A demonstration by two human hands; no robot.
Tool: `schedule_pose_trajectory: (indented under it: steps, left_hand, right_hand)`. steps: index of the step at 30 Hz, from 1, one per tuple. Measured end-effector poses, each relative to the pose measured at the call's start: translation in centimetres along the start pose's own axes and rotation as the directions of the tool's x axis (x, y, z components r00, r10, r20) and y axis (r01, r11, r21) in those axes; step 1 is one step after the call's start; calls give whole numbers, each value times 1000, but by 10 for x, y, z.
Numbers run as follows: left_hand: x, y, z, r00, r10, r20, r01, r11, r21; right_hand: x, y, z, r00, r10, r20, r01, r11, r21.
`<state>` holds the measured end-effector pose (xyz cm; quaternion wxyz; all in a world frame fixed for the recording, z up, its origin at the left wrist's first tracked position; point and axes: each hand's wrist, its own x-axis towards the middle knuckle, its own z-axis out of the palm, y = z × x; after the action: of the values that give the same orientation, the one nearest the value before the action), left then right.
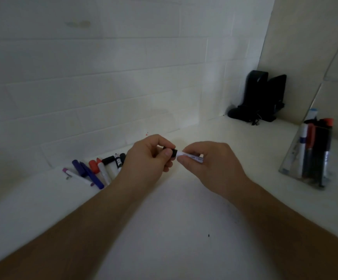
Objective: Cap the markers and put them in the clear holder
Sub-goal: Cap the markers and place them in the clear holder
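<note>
My left hand [151, 156] pinches a black cap [172, 152] above the white table. My right hand [210, 162] grips a white marker [191, 157] by its barrel; cap and marker tip meet between the hands. A loose pile of markers and caps [97, 168], purple, red, black and white, lies by the wall to the left of my left hand. The clear holder [291, 162] stands at the right with several capped markers upright inside it.
A black device [261, 96] sits in the far corner on the white table [174, 229]. White brick wall runs along the back, a beige wall along the right.
</note>
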<state>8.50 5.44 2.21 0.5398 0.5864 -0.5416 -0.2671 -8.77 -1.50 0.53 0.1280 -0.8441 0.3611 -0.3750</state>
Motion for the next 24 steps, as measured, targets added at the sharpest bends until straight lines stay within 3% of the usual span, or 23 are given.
schedule_pose_trajectory:
  steps: [9, 13, 18, 24]
  left_hand:
    - [-11, 4, 11, 978, 183, -100, -179, 983, 51]
    - [-19, 3, 18, 962, 267, 51, -271, 956, 112]
    - [-28, -5, 32, 881, 386, 273, -455, 851, 264]
    - [-27, -11, 32, 866, 390, 313, -481, 820, 311]
  right_hand:
    - [6, -19, -29, 973, -194, 123, 221, 936, -274]
    - [11, -19, -75, 975, -214, 56, 217, 873, -437]
    - [5, -15, -176, 963, -206, -174, 80, 836, -543]
    - [-31, 9, -229, 911, 158, -381, -299, 890, -345]
